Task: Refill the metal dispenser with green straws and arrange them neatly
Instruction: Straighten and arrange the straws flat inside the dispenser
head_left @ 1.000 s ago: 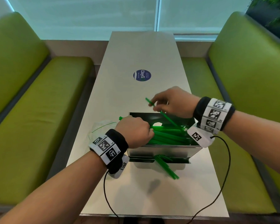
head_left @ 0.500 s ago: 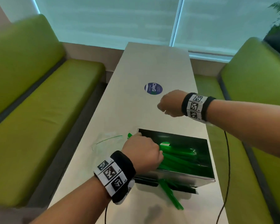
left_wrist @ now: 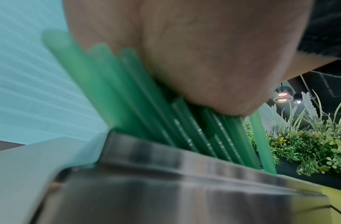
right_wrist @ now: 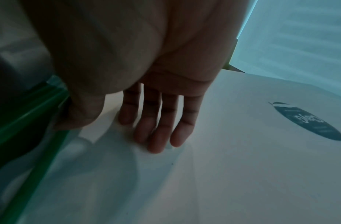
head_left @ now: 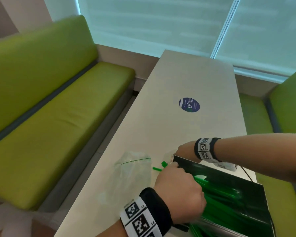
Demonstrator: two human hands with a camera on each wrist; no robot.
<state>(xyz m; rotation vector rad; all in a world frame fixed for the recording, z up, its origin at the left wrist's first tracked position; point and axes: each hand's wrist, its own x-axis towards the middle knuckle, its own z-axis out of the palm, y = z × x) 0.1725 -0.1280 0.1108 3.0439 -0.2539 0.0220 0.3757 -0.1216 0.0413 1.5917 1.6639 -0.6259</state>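
Note:
The metal dispenser (head_left: 229, 178) stands open-topped at the table's near right, with green straws (head_left: 217, 194) lying in it. My left hand (head_left: 179, 190) is curled over the dispenser's left end and grips a bundle of straws (left_wrist: 166, 121) that slants up past the steel rim (left_wrist: 166, 154). Two straw ends (head_left: 161, 166) poke out to the left of that hand. My right hand (head_left: 184, 148) is behind the dispenser's far left corner. Its fingers (right_wrist: 158, 128) are straight, with the tips on the tabletop, and the thumb lies beside green straws (right_wrist: 22, 118).
A crumpled clear plastic bag (head_left: 133, 168) lies on the table left of the dispenser. A round blue sticker (head_left: 189, 104) marks the middle of the long white table (head_left: 195, 74). Green benches (head_left: 58, 125) flank both sides. A cable (head_left: 246, 171) runs from my right wrist.
My right hand has come down from above the table to the dispenser's far left corner, fingertips on the tabletop. My left hand has stayed on the straws. The head view has swung left.

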